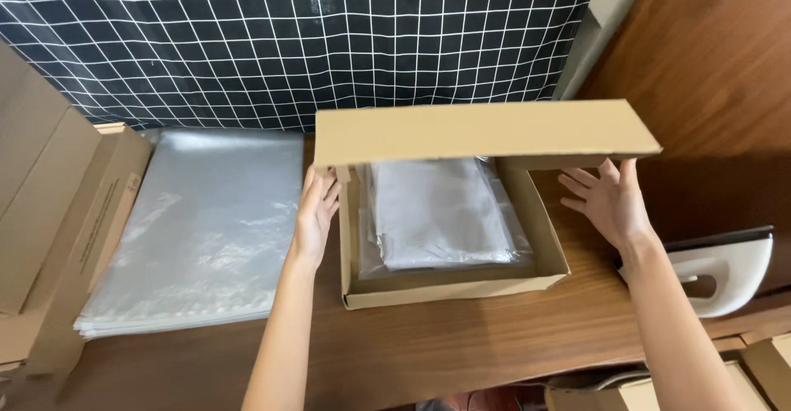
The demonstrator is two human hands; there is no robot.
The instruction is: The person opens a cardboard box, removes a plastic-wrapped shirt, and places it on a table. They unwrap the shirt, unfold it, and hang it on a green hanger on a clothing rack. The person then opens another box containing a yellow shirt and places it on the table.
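A flat brown cardboard box (461, 287) lies on the wooden table in the middle of the view. Its hinged lid (482, 133) is raised and half lowered over it. Inside lies a folded grey garment in a clear plastic bag (441, 213). My left hand (317, 213) rests against the box's left wall, fingers up under the lid's left corner. My right hand (610, 201) is spread open at the right side, its fingertips touching the lid's right end.
A stack of clear plastic bags (198, 230) lies to the left. Flattened cardboard boxes (58, 213) lean at the far left. A white tape dispenser (725, 275) sits at the right edge. A dark checked cloth (297, 40) hangs behind.
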